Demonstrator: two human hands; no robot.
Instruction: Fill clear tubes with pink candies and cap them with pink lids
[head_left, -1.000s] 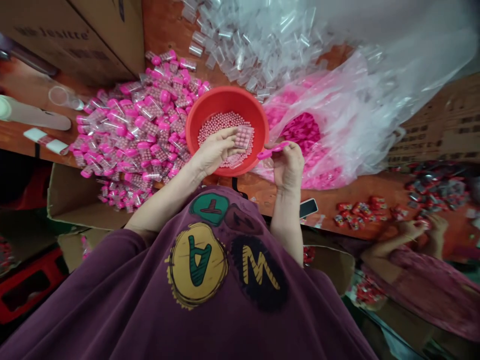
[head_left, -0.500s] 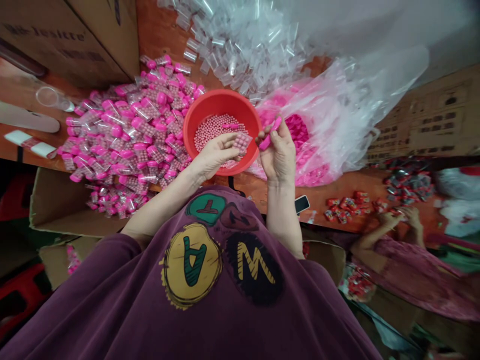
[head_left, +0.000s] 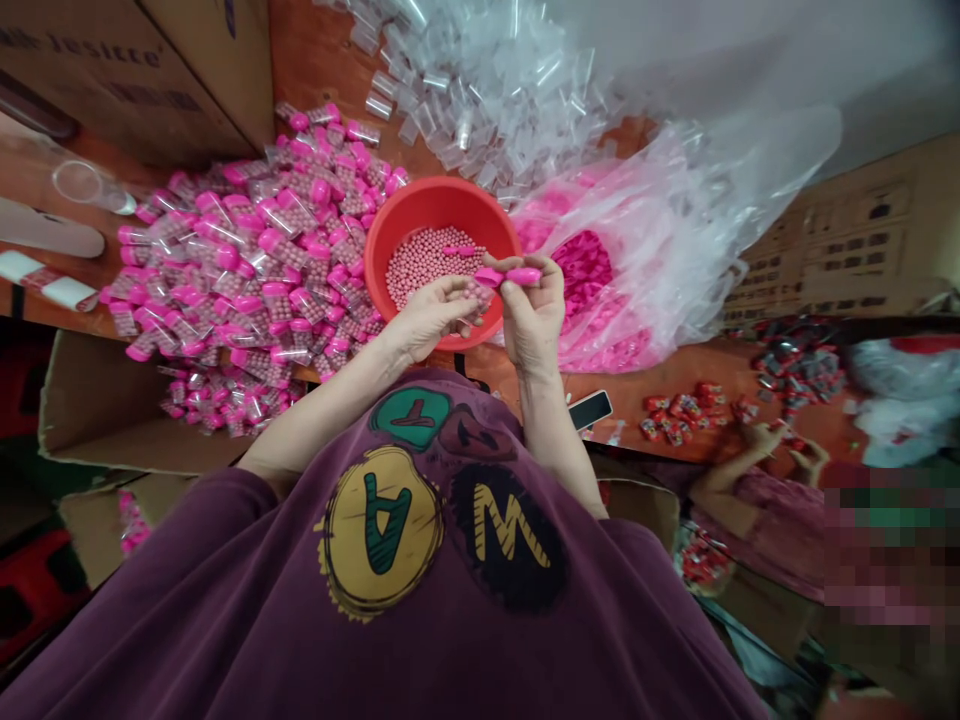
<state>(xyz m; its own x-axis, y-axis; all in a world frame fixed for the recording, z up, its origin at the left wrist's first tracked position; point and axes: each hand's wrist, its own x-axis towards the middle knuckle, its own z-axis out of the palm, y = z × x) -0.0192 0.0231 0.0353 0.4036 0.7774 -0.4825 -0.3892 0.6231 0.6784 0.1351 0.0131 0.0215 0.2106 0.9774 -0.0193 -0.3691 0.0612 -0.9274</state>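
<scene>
one red basin, both hands over it: left hand, fingers clenched on clear bead-filled tube, partly hidden; right hand, fingers pinching pink strip. second strip lying on pink beads in basin. on orange bench: heap of pink-capped tubes left of basin, loose clear tubes beyond, one bag of pink pieces right, one phone, red packets. cardboard box below bench edge. co-worker's two hands near packets, far right.

Basin of beads on the table, with filled tubes heaped at left, empty tubes behind, plastic bag at right, phone before it.
</scene>
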